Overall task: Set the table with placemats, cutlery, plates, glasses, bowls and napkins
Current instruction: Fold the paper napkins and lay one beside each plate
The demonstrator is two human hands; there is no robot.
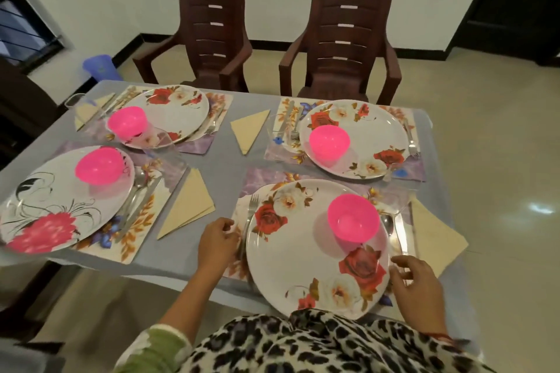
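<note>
At the near right corner of the table [224, 160], one of four laid places is noted. Its placemat [263, 175] lies flat on the grey cloth, mostly covered by the rose plate [303, 266], whose near edge overhangs the table edge slightly. A cream napkin [436, 239] is folded just right of the mat.

The left hand [216, 239] is held at the mat's left edge, fingers curled, tips close to the fork; whether anything is pinched cannot be told. The right hand [415, 281] is loosened, fingers spread at the plate's right rim, nothing grasped.

A pink bowl [353, 218] is set on the plate's far right part. Knife [401, 233] and spoon [388, 222] lie right of the plate, a fork [251, 212] to its left. A glass here cannot be made out.

Handling, as judged: the plate is taken for melamine, so stiff, light and smooth. It is best gripped at opposite rims and slid, not tipped, since the light bowl would skate across it.
</note>
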